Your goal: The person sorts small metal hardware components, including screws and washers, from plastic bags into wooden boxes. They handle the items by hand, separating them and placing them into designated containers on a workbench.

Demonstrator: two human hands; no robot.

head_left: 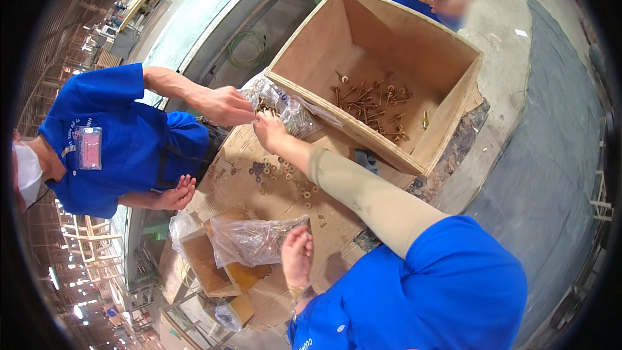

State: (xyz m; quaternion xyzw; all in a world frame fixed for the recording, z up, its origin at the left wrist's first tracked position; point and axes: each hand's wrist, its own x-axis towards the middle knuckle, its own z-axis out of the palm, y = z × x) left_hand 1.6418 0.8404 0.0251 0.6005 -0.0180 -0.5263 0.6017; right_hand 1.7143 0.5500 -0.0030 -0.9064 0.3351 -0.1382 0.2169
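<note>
the one open plywood box (pixel 414 58), with brass screws loose inside, lies beyond and right of the right hand (pixel 269 131), whose grip pinches screws at the clear plastic bag of screws (pixel 285 107). the left hand (pixel 298 256) rests half-curled against a second clear bag (pixel 249 241), nearer the body; its grip cannot be told.

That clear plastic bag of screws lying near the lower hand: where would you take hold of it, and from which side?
Probably by the loose, crumpled upper edge of the clear bag, coming from above on the side near the left hand. The bag lies slumped on a small cardboard box, its screws settled low, so the slack plastic on top bunches easily while the full belly would slip.
</note>
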